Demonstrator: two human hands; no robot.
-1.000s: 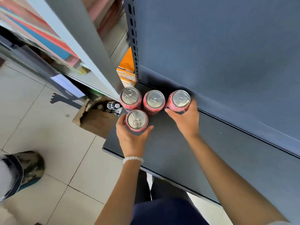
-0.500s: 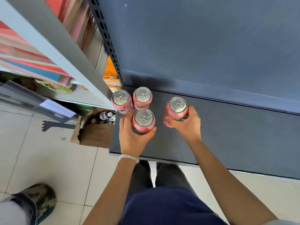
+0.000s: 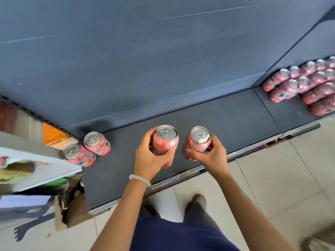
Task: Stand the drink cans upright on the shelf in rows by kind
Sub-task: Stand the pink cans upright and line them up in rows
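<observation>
Centrally in the frame, two pink cans are held upright over the dark shelf (image 3: 235,116): one can (image 3: 165,142) is wrapped by the left hand (image 3: 150,158), the other can (image 3: 197,142) is gripped by the right hand (image 3: 212,154). A white bead bracelet (image 3: 139,180) is worn on the left wrist. At the left of the frame, two more cans (image 3: 87,149) are stood touching at the shelf's end. At the upper right, a block of pink cans (image 3: 304,84) is packed in rows.
</observation>
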